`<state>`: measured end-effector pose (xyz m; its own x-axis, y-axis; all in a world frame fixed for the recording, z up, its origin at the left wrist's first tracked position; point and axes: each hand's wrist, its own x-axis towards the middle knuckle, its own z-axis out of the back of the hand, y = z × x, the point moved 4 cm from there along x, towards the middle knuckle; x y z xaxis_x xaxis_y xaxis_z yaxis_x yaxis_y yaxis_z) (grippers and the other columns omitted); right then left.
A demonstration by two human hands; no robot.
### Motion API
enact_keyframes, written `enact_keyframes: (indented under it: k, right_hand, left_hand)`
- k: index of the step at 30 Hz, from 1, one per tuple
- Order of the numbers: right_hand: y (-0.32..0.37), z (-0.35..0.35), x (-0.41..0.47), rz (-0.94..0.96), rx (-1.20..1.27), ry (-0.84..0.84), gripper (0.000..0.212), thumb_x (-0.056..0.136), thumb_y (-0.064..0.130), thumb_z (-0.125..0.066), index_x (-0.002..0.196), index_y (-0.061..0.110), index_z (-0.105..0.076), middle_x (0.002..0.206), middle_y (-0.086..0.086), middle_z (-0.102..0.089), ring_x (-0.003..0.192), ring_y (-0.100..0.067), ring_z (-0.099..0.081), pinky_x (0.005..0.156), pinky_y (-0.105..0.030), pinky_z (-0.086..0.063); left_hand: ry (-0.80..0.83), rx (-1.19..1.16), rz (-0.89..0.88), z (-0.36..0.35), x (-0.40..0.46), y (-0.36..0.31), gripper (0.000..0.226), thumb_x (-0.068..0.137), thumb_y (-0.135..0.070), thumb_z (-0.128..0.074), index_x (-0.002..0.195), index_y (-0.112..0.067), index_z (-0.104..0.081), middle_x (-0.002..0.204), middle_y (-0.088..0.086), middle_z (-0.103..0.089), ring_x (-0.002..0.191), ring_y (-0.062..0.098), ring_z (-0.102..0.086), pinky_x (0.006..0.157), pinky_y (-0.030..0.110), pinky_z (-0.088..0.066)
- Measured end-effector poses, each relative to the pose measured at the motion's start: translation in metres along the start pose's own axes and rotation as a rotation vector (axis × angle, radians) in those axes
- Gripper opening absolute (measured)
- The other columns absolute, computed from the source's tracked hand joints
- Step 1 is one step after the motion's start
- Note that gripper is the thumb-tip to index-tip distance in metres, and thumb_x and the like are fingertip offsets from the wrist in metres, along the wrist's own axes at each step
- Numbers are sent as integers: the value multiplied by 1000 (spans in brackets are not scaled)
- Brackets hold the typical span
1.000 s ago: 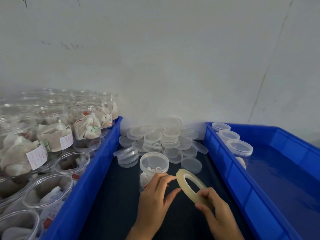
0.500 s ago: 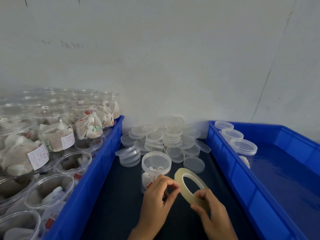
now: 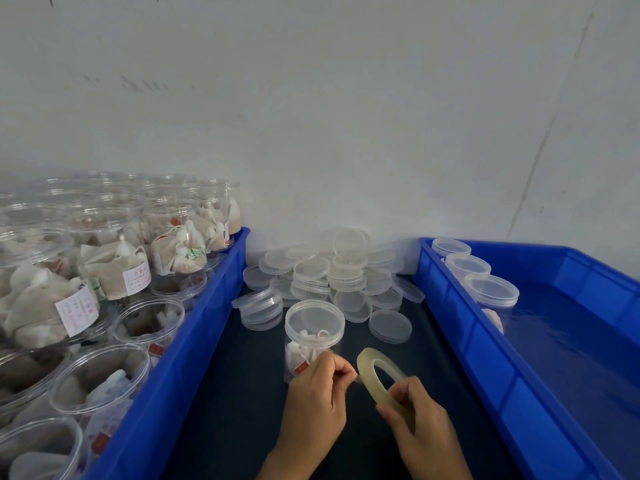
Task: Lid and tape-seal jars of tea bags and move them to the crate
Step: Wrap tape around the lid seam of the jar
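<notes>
You have no text clear enough to read here. In the left blue crate [image 3: 194, 344], two jars show white paper labels with faint red print: one label [image 3: 77, 310] on a tea bag near the crate's left side, another label [image 3: 138, 276] just behind it, toward the wall. The characters on both are too small and blurred to make out. A small green-and-white tag [image 3: 194, 252] further back is also unreadable.

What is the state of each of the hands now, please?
Left hand: closed, its fingertips pinching the free end of the tape.
Right hand: closed, holding the roll of clear tape.
</notes>
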<state>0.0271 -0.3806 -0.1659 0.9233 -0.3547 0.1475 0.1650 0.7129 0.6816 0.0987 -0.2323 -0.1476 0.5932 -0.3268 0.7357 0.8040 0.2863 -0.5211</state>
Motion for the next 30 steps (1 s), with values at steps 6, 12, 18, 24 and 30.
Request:
enact_keyframes:
  k: [6, 12, 18, 24, 30]
  right_hand:
    - [15, 2, 9, 166, -73, 319, 51, 97, 23, -53, 114, 66, -32, 92, 6, -65, 80, 2, -63, 68, -18, -52]
    - [24, 9, 21, 185, -140, 203, 22, 99, 29, -42, 98, 50, -46, 81, 8, -60, 77, 0, -59, 66, -21, -51]
    - [38, 6, 20, 242, -145, 61, 10, 96, 43, -45, 88, 41, -50, 84, 14, -61, 76, -1, -58, 67, -25, -52]
    - [66, 2, 22, 405, -58, -162, 11, 97, 33, -46, 88, 34, -51, 72, 18, -50, 83, 6, -52, 61, -12, -41]
    - [67, -7, 33, 332, 198, -40, 18, 101, 21, -46, 85, 26, -53, 72, 7, -53, 64, -6, -50, 59, -20, -41]
  left_hand:
    - [71, 45, -86, 2, 1, -1, 15, 82, -2, -71, 83, -12, -60, 80, -8, -62, 75, -1, -56, 65, 9, -46]
    - [-48, 81, -112, 17, 4, 0, 13, 89, -19, -55, 78, -12, -59, 74, -10, -60, 66, 0, -55, 58, 12, -47]
    - [-215, 189, -76, 29, 6, 3, 13, 86, -27, -57, 79, -18, -63, 92, -9, -59, 88, -6, -47, 75, 5, -40]
    - [-266, -249, 248, 32, 9, 14, 10, 88, -34, -68, 79, -35, -62, 152, -16, -25, 142, -8, -17, 101, -2, -19]
    - [-105, -455, 414, 26, 11, 22, 14, 87, -32, -58, 77, -41, -61, 154, -20, -27, 144, -4, -21, 95, -2, -28]
